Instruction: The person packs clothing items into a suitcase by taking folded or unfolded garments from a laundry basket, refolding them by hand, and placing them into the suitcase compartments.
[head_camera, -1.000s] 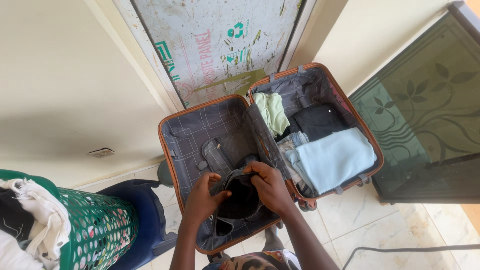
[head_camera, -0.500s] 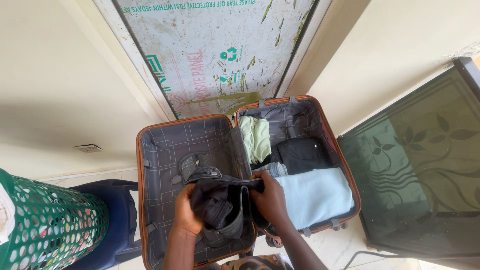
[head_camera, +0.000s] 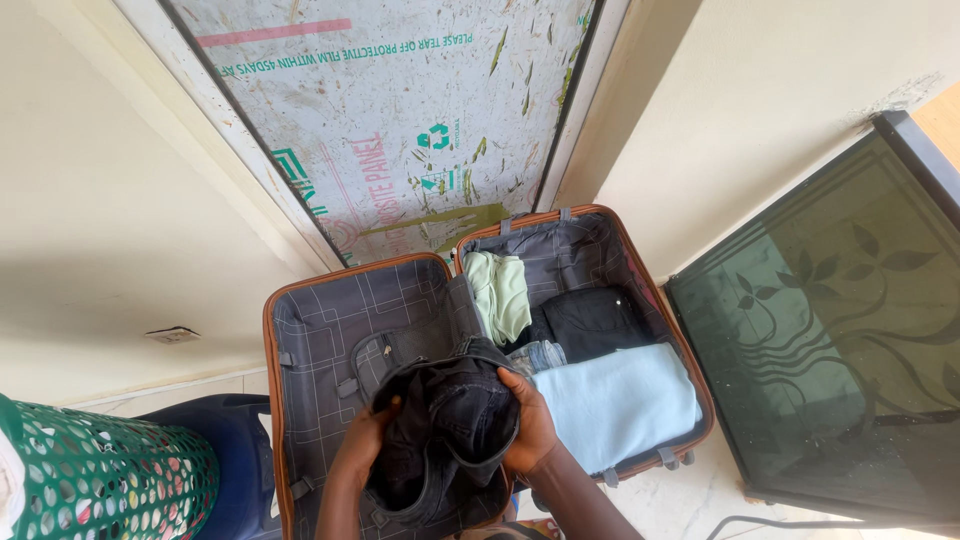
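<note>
Suitcase (head_camera: 300, 330): open flat on the floor, grey lining, orange rim.
Right half: pale green top (head_camera: 500, 293), black garment (head_camera: 592, 320), folded light blue cloth (head_camera: 620, 403).
Left half: zip pocket, partly covered.
Dark garment (head_camera: 445, 440): bunched over the left half, gripped by both hands.
Left hand (head_camera: 358, 452): fingers curled into its left edge.
Right hand (head_camera: 530, 430): fingers closed on its right side.
Green basket (head_camera: 100, 480): lower left.
Change: garment lifted clear of the pocket, more bundled.
</note>
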